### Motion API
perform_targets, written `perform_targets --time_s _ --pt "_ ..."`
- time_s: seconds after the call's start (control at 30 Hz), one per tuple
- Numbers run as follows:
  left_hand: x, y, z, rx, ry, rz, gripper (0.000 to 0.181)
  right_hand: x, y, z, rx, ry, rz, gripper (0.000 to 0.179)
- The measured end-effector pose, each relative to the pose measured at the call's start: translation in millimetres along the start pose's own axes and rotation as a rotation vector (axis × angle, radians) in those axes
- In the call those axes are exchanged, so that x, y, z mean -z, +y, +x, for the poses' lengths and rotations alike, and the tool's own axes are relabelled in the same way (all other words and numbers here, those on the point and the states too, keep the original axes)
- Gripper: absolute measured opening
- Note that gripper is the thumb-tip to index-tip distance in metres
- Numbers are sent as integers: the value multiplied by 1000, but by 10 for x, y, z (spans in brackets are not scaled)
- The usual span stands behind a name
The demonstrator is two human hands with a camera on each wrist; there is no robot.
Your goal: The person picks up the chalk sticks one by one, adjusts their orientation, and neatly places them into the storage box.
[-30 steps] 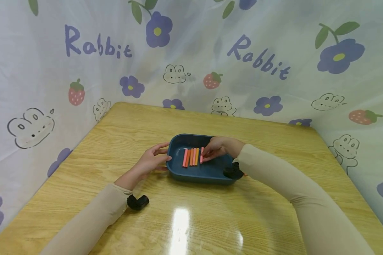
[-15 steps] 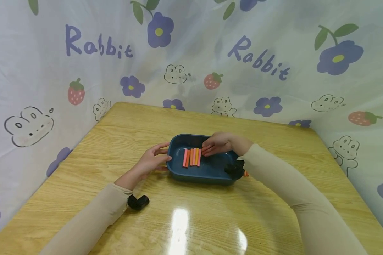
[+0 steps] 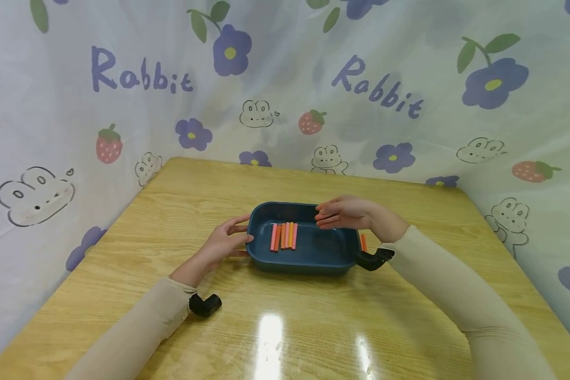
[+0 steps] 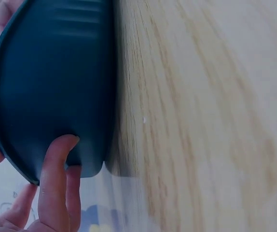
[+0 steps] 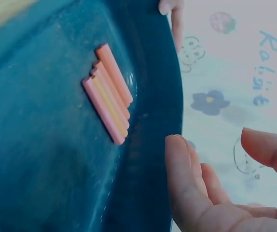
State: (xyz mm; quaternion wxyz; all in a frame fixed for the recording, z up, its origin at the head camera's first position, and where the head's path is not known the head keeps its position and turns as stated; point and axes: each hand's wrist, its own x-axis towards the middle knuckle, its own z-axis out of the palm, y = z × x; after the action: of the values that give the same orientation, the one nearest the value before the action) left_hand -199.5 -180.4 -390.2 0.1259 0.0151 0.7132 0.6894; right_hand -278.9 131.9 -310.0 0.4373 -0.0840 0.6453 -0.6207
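Note:
A dark blue rectangular box (image 3: 309, 258) stands on the table. Inside it, several pink, orange and yellow sticks that look like chalk (image 3: 283, 236) lie side by side in a row. At the box's left end my left hand (image 3: 223, 243) grips the wall, thumb at the rim and fingers against the outside; the left wrist view shows these fingertips (image 4: 73, 140) on the outer wall. Over the box's back right part hovers my right hand (image 3: 351, 214), fingers extended and holding nothing. The right wrist view shows its thumb (image 5: 269, 147) well apart from the fingers.
Orange sticks (image 3: 363, 243) lie on the wooden table (image 3: 209, 195) just past the box's right end, partly hidden by the right wrist's black camera (image 3: 375, 259). A printed cloth (image 3: 285, 79) hangs behind the table and at its sides.
The right hand let go of a pink stick at the row's right end, which now lies against the others. It then rose and moved right, fingers spreading. The left hand stayed on the box.

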Motion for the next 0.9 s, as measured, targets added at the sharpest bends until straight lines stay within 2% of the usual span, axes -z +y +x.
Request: perform_targets --time_s 0.53,0.9 --pt "0 8 7 -4 -2 0 63 317 283 -596 78 127 64 55" --pt "-8 9 4 0 7 17 63 525 555 -735 97 223 13 58"
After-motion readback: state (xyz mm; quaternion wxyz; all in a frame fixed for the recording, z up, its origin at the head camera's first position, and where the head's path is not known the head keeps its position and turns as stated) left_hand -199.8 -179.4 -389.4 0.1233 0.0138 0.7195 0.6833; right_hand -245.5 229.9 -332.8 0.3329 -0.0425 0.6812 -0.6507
